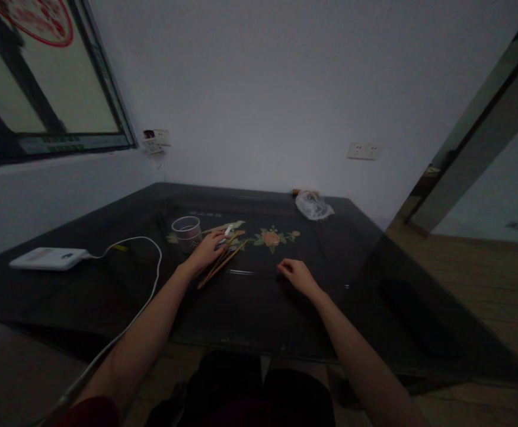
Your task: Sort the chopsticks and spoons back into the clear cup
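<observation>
Right hand (297, 274) rested on the table (374, 284) near its middle, fingers curled together, empty. Left hand (208, 249) lay flat, fingers apart, over wooden sticks (221, 265), probably pinning them bundled. Cup (188, 232) just beyond. Plastic bag (313, 206) at far edge.

The surface (259, 308) is looking like dark, glossy glass, smooth across the middle of the frame, while the thin sticks (223, 264) under the left hand (208, 250) are showing as pale matt wood. The cup (186, 232) beside them is looking like clear plastic. The bag (313, 206) at upper centre is showing crinkled shiny film, and the white box (48, 258) at left is appearing as smooth plastic.
</observation>
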